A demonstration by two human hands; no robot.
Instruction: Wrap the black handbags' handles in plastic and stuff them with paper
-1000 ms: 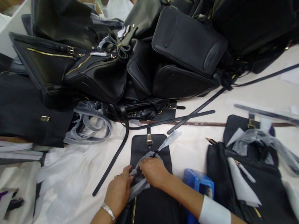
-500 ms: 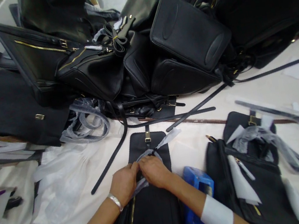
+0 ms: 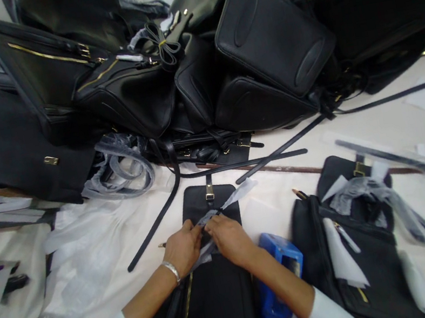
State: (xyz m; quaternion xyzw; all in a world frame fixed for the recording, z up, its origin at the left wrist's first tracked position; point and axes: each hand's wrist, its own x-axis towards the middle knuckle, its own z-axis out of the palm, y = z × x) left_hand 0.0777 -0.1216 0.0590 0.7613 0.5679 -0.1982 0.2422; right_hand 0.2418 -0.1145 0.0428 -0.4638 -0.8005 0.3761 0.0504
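A black bag [image 3: 227, 299] with a gold zip lies in front of me, its flap [image 3: 192, 198] and gold buckle pointing away. Across the top of the bag is a strap wrapped in clear plastic [image 3: 208, 253]. My left hand [image 3: 183, 247] is closed, pinching the wrapped strap from the left. From the right, my right hand [image 3: 228, 237] is closed on the same strap, its fingertips close to the left hand's. What lies right under the fingers is hidden. A loose end of plastic [image 3: 241, 192] sticks out beyond the right hand.
Black bags [image 3: 272, 33] are heaped across the back. Loose black straps [image 3: 158, 226] lie before them, beside a plastic-wrapped coil [image 3: 121, 169]. A blue tool or holder [image 3: 277, 290] stands right of my bag, and another black bag [image 3: 370, 262] lies farther right. Plastic sheeting [image 3: 77, 254] covers the left.
My hands have drawn slightly apart at the strap, and both forearms sit a little farther right. The pile of bags appears slightly higher in view.
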